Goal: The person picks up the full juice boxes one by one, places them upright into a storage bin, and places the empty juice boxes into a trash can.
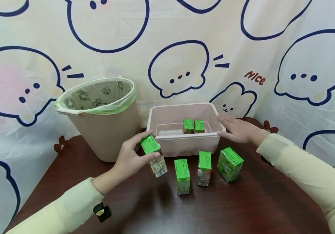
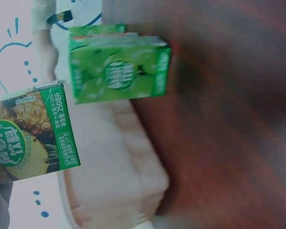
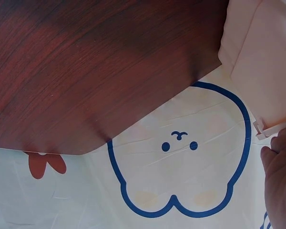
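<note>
Clearly lifted clear of the dark wooden surface point(image 1: 243, 208): a green juice carton point(image 1: 154, 155), tilted, pinched at its top end between thumb and curled fingers of the left hand point(image 1: 129, 159), so the grip clamped on that carton. Held just near of the pink bin point(image 1: 158, 113)'s front left corner, close to the lined waste bucket point(image 1: 103, 120) at far left. Shown from the left wrist as a pineapple-printed carton face point(image 2: 33, 131), with another green carton point(image 2: 119, 74) beyond it, though blurred.

Laid flat on the bin's right rim: the right hand point(image 1: 237, 130), fingers straight and spread, gripping nothing, seemingly steadying the bin against sliding. Seen from the right wrist only as fingertips point(image 3: 279, 157) beside the bin's lip, over the printed backdrop cloth point(image 3: 176, 162).

Already inside the bin, at its far side: two cartons point(image 1: 194, 126) standing upright and side by side, touching. Standing on the surface just near of the bin: three more cartons point(image 1: 205, 169) in a loose row, the right one turned at an angle, each apart from its neighbour and within easy reach of either hand.

Visible at the left cuff: a small dark wrist-mounted device point(image 1: 102, 212).
</note>
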Demonstrator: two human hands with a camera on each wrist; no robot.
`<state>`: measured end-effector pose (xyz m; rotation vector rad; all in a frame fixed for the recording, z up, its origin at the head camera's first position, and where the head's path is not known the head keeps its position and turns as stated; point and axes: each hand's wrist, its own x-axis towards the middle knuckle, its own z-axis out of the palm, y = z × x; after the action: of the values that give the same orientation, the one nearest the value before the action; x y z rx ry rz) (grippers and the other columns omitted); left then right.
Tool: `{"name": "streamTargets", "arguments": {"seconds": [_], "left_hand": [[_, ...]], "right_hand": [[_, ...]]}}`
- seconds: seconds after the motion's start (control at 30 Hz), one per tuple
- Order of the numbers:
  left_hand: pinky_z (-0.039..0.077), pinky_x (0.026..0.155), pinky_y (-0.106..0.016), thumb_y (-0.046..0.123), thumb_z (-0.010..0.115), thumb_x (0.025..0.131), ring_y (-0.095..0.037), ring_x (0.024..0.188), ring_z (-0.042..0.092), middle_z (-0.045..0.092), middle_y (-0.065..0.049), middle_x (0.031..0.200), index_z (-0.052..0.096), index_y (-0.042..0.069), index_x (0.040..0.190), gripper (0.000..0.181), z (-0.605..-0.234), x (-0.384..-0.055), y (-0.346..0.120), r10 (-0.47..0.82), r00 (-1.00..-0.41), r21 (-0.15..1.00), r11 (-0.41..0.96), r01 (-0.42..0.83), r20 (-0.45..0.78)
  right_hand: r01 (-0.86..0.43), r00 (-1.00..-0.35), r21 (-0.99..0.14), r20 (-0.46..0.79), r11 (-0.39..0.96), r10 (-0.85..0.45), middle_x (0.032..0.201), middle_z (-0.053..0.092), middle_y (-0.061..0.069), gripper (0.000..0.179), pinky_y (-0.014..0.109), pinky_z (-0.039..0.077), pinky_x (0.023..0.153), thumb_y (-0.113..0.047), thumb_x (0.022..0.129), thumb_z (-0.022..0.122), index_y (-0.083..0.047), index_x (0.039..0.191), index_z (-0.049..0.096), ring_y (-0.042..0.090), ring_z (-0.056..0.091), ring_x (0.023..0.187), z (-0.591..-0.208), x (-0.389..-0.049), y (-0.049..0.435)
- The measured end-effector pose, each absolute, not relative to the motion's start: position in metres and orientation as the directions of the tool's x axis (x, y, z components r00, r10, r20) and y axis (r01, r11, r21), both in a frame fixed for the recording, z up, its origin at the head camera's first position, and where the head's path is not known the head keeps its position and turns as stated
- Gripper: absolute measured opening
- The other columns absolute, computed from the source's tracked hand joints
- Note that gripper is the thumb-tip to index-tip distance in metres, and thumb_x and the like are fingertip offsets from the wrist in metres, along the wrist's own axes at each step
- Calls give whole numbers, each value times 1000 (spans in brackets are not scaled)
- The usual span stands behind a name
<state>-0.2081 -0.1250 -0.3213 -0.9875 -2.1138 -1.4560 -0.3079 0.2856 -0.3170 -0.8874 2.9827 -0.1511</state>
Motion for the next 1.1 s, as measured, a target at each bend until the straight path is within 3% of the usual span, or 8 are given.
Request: {"name": "streamTargets", "arguments": {"seconds": [0.17, 0.3, 0.43, 0.6, 0.83, 1.1], "left_hand": [[52, 75, -21, -5, 81, 74, -16, 102, 63, 66, -12, 117, 59, -1, 128, 59, -301, -220, -120, 323, -679, 655, 196, 730, 660], [52, 71, -21, 0, 81, 76, -15, 94, 62, 66, -10, 118, 59, 1, 129, 57, -285, -233, -116, 314, -668, 614, 263, 744, 675], [56, 68, -26, 4, 78, 81, -17, 86, 63, 63, -8, 121, 58, 2, 131, 54, -273, -246, -110, 305, -699, 659, 239, 713, 647], [55, 75, -28, 11, 78, 83, -18, 88, 62, 63, -12, 120, 59, 0, 129, 51, -262, -266, -102, 280, -700, 644, 275, 714, 657], [53, 86, -42, 19, 77, 84, -20, 95, 61, 63, -14, 123, 59, 0, 131, 54, -252, -295, -88, 293, -721, 627, 358, 692, 628], [53, 85, -34, 21, 76, 85, -18, 96, 63, 62, -12, 124, 56, 4, 135, 56, -251, -324, -80, 377, -778, 717, 319, 619, 503]], "right_hand": [[-548, -835, -108, 14, 829, -550, 158, 14, 23, 82, 59, 19, 111, -55, 99, 40, 1, 153, 16, 41, 14, 144, -318, -308, 286], [-540, -841, -116, 21, 834, -541, 159, 14, 22, 82, 59, 20, 111, -56, 98, 40, 0, 154, 17, 39, 15, 144, -319, -308, 286], [-537, -843, -115, 24, 836, -538, 158, 15, 22, 82, 59, 19, 111, -56, 98, 40, 0, 154, 17, 39, 15, 144, -318, -309, 286], [-542, -839, -121, 20, 832, -544, 159, 14, 22, 81, 59, 19, 111, -54, 99, 40, 0, 154, 15, 39, 15, 144, -319, -308, 286], [-541, -840, -131, 25, 831, -542, 159, 14, 21, 81, 59, 19, 111, -55, 99, 40, 0, 154, 15, 39, 14, 144, -320, -308, 288], [-535, -843, -139, 31, 833, -536, 159, 14, 20, 82, 59, 20, 111, -56, 98, 40, -1, 154, 16, 38, 15, 144, -320, -309, 287]]}}
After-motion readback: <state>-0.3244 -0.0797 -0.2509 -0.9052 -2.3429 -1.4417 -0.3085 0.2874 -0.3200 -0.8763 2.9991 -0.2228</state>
